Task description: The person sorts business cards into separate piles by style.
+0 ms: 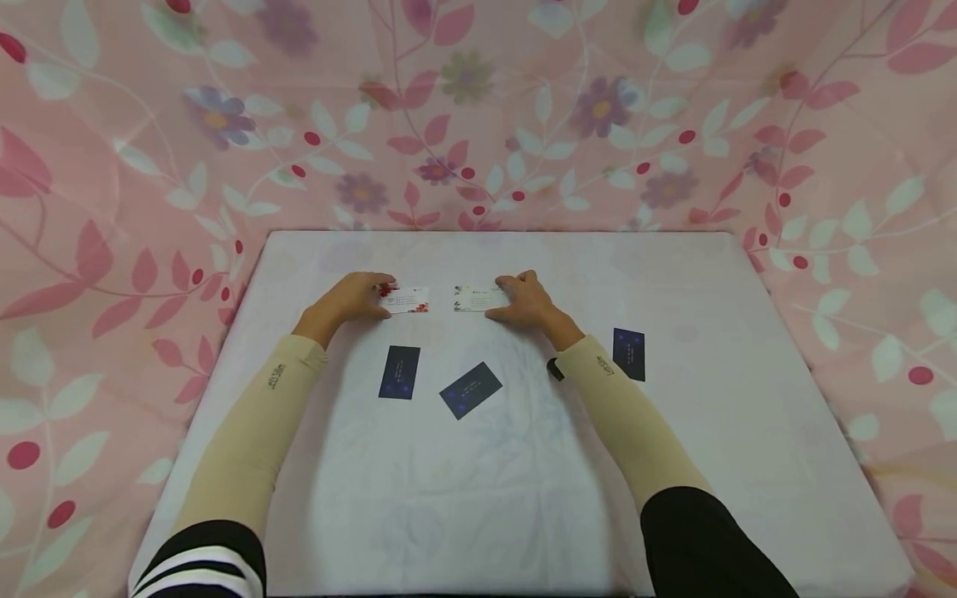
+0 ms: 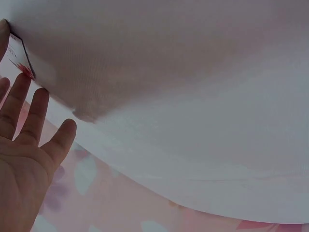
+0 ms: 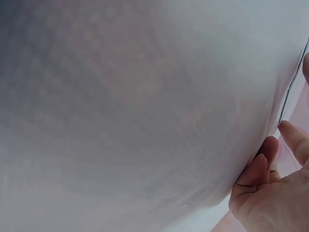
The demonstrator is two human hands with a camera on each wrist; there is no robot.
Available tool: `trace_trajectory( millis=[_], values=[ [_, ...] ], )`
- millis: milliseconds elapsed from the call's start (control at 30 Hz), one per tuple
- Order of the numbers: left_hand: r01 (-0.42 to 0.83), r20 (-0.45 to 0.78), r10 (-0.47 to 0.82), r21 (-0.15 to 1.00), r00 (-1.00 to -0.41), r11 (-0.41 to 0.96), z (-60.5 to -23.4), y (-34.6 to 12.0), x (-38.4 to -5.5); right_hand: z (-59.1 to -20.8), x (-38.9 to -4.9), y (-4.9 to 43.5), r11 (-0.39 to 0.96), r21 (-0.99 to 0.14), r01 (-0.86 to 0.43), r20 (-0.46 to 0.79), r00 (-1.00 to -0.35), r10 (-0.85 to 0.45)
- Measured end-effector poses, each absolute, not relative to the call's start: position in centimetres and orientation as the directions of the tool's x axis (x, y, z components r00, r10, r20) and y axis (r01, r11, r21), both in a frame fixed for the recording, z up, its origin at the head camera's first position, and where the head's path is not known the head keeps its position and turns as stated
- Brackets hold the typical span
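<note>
Near the back of the table, my left hand (image 1: pixel 355 297) holds a white business card (image 1: pixel 408 300) with red flowers at its corners. Thumb and finger grip it by opposite edges at its left end; the other fingers (image 2: pixel 36 116) are spread in the left wrist view. To the right, a second white business card (image 1: pixel 473 299) with a leafy border is pinched at its right end by my right hand (image 1: pixel 529 301). In the right wrist view this card (image 3: pixel 288 92) shows only as a thin edge between thumb and finger. A gap separates the two white cards.
Two dark blue business cards lie nearer on the white-covered table (image 1: pixel 463 515): one nearly upright (image 1: pixel 399 372), one slanted (image 1: pixel 471 390). A third dark card (image 1: pixel 630 355) lies beside the right forearm, partly covered by the sleeve. Pink floral cloth (image 1: pixel 478 108) hangs behind.
</note>
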State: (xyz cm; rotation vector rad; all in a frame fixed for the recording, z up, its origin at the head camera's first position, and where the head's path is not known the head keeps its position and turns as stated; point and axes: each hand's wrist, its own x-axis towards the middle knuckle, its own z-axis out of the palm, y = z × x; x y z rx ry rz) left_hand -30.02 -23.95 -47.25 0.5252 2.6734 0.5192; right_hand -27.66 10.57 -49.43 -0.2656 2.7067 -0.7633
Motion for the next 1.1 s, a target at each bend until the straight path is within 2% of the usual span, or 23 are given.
trace_trajectory(
  millis=[767, 933, 1100],
  values=[
    [0.412, -0.236, 0.536, 0.422, -0.811, 0.808, -46.8, -23.5, -29.9, -49.1, -27.6, 10.3, 0.851, -0.513, -0.118, -0.240, -0.932, -0.274],
    [0.387, -0.204, 0.500, 0.418, -0.842, 0.822, -47.3, -23.5, -29.4, -49.5, -27.8, 10.5, 0.838, -0.535, -0.106, -0.262, -0.922, -0.285],
    [0.352, -0.126, 0.430, 0.396, -0.894, 0.848, -46.9, -22.5, -27.7, -49.4, -27.8, 11.4, 0.786, -0.615, -0.071, -0.296, -0.903, -0.313]
  ],
)
